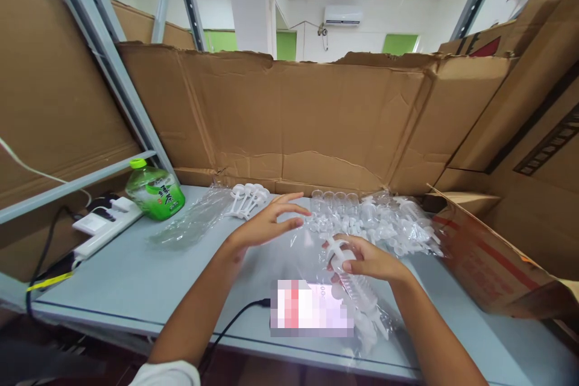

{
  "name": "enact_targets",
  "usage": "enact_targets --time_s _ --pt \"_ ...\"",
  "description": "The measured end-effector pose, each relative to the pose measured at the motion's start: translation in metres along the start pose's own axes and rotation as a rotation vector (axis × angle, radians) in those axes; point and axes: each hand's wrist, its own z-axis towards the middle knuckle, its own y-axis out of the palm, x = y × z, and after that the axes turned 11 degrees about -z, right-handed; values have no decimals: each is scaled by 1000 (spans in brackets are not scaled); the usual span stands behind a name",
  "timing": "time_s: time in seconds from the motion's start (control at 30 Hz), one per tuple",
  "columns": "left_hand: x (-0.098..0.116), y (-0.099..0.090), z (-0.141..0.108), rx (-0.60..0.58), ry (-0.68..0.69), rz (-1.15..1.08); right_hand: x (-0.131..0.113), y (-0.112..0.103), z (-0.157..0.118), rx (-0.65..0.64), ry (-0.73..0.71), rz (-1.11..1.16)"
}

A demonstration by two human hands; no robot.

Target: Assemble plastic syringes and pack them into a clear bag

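Hands, two, bare, over a pale grey-blue tabletop [136,277].

Left hand [266,223]: open, fingers spread and slightly curled, holding nothing; hovers just above the clear plastic film, reaching toward the loose parts.

Right hand [368,259]: closed around a translucent white plastic plunger-like piece [337,250], pinched at its flanged end; below it a stack of similar ribbed clear pieces [362,295] lies inside a clear plastic bag [312,253].

Surroundings, left to right:
- white power strip with plugged cables [106,226], at the table's left edge;
- green plastic tea bottle lying on its side [156,193], just beside the strip;
- small row of white flanged plungers [246,199], near the cardboard wall;
- heap of clear plastic cups and plungers [375,220], between the hands and the brown cardboard wall [289,114];
- black cable [235,319] running to a blurred device near the front edge.

Risks, judged:
- heap is loose and light; a sweep of the open hand could scatter it;
- slippery film may slide under the wrists, dragging the stack toward the front edge;
- bottle, if it leaks, lies close to live sockets.
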Motion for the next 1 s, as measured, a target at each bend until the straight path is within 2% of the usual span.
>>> enact_targets --time_s 0.03,0.13,0.17,0.23,0.3,0.37,0.5,0.6,0.73,0.9,1.0 --pt "-3 1 2 26 -5 -75 0 0 0 17 -16 -1" --pt "-16 6 6 206 -24 -335 2 -2 1 139 -49 13" --pt "-19 10 6 196 -53 -427 3 -2 3 197 -50 25" --pt "-24 21 4 29 -149 -609 5 0 6 301 -43 71" --pt "-26 35 1 -144 -241 -753 8 4 10 345 -48 132" --pt "-27 49 -1 -154 -289 -831 12 8 14 347 -65 174" --pt "-32 64 0 23 -328 -863 18 12 19 421 -29 185" --pt "-35 65 2 51 -324 -862 19 10 25 589 41 132" --pt "-32 66 6 68 -330 -837 16 8 37 758 44 87" --pt "-34 71 13 174 -318 -818 15 10 44 813 74 131" --pt "-42 70 14 188 -275 -776 15 10 39 765 57 167"
